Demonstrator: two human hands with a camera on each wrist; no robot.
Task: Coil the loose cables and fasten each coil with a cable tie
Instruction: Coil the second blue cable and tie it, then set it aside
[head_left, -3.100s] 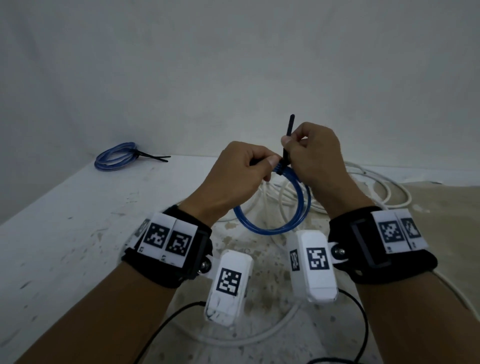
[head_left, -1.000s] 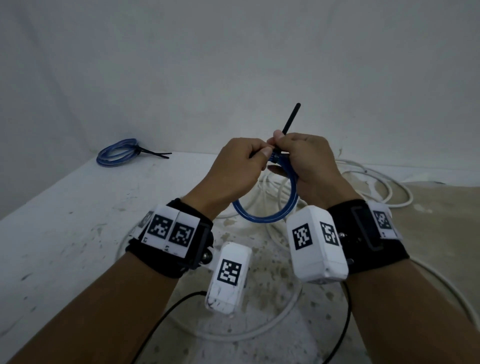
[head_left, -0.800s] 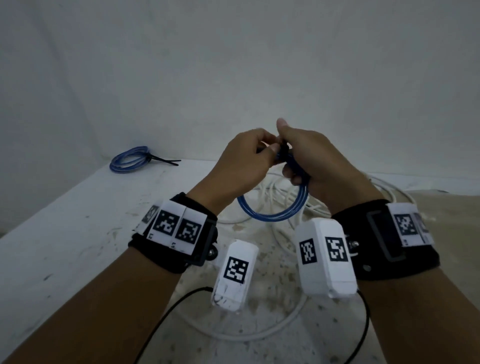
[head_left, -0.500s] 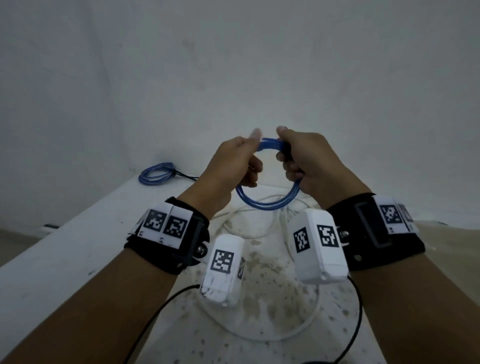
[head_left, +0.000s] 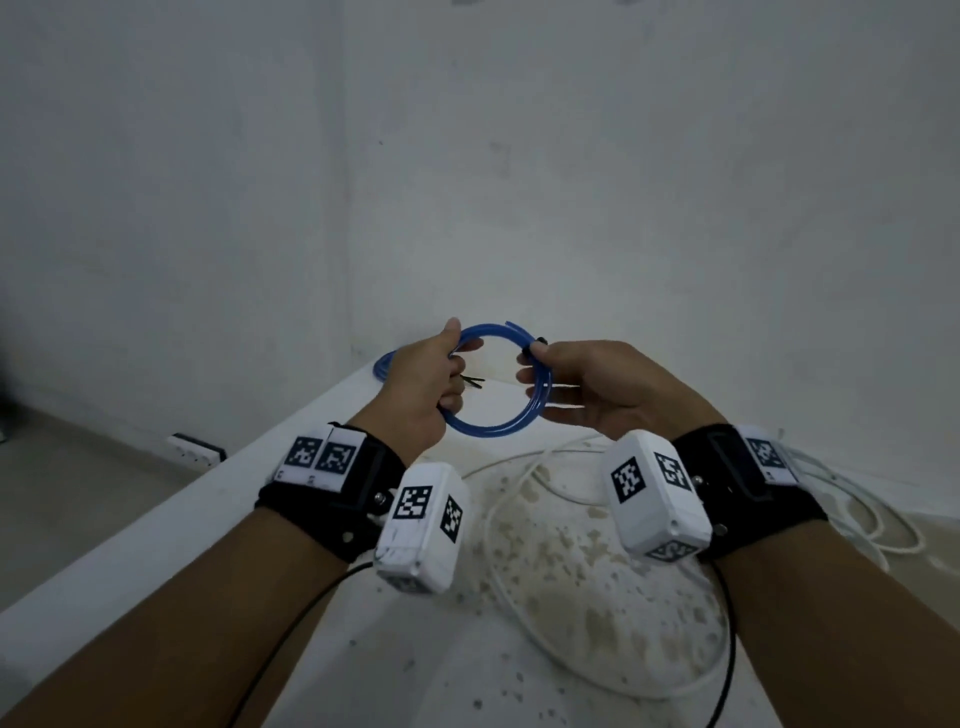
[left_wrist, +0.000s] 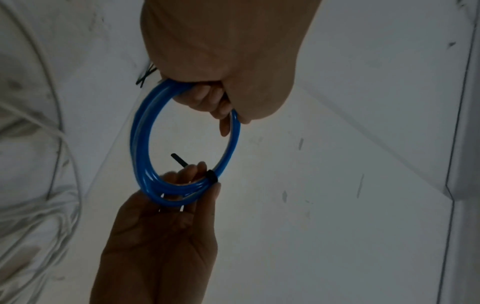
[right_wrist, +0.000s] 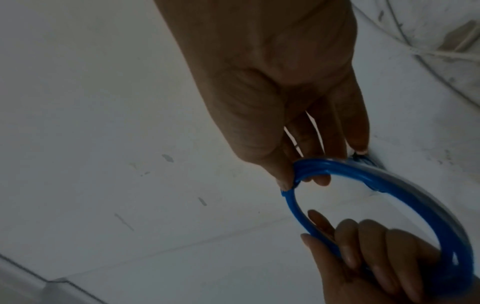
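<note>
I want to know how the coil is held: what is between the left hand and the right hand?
Only the blue cable coil spans the gap; the left hand grips one side and the right hand pinches the other at the black cable tie. The head view shows it.

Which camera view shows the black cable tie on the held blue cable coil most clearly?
The left wrist view: the black plastic cable tie wraps the blue cable coil, its tail sticking out beside the right hand. The head view shows only a small dark bit at the right thumb. In the right wrist view it is barely visible.
</note>
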